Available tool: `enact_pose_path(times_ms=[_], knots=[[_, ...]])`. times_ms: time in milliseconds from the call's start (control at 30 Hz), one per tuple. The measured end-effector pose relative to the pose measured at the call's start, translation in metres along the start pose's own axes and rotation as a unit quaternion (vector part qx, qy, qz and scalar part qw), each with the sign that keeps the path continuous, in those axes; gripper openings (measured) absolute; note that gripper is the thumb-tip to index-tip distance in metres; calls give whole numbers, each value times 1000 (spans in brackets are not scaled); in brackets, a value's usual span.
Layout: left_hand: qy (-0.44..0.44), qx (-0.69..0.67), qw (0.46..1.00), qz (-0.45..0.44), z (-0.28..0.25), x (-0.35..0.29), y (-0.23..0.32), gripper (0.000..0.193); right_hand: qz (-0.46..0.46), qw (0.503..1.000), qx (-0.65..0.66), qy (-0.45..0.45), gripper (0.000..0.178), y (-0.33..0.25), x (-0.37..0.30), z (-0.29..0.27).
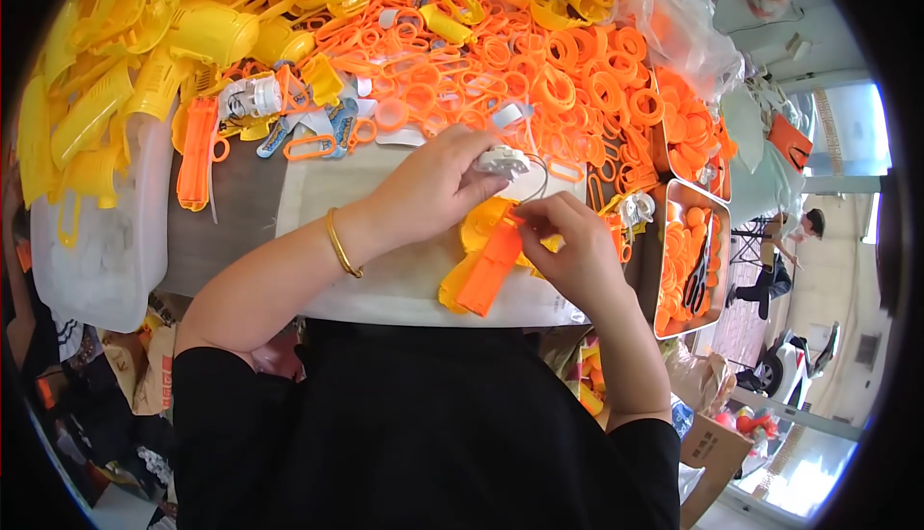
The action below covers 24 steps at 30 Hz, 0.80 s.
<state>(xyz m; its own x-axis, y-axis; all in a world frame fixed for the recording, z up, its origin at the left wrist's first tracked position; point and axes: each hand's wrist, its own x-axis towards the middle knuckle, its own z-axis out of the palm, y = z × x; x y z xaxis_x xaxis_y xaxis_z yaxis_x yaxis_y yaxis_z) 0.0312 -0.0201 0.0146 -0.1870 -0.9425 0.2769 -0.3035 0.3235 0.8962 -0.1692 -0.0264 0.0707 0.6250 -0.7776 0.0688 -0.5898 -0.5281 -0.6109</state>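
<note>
My left hand [438, 179] pinches a small white plastic mechanism [502, 161] above the white work surface [356, 232]. A thin wire [545, 181] loops from it toward my right hand [568, 246], whose fingers close on the upper end of an orange plastic handle [489, 270]. Beneath and around the handle are yellow plastic pieces [475, 227]; whether they are joined to it I cannot tell. My fingertips hide where the wire meets the handle.
Ahead lies a heap of orange rings and loops [452, 77]. Yellow parts [212, 34] pile up at the far left above a translucent bin [106, 251]. Another orange handle [197, 150] lies on the left. Metal trays [664, 284] of orange discs stand at the right. A person [770, 275] sits in the distance.
</note>
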Motion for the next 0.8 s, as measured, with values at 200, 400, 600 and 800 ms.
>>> enact_pose_path(times_ms=[200, 400, 600, 800], knots=[[-15, -64, 997, -26, 5, -4, -3, 34, 9, 1000, -25, -3, 15, 5, -10, 9], [-16, -121, 990, -68, 2, -12, -2, 38, 24, 999, 33, 17, 14, -1, -10, 8], [-46, -109, 990, -81, -4, -11, -1, 43, -29, 999, -33, 29, 14, 4, -9, 16], [-32, -90, 988, -118, -14, -11, -3, 43, -45, 998, -30, 28, 15, 8, -1, 22]])
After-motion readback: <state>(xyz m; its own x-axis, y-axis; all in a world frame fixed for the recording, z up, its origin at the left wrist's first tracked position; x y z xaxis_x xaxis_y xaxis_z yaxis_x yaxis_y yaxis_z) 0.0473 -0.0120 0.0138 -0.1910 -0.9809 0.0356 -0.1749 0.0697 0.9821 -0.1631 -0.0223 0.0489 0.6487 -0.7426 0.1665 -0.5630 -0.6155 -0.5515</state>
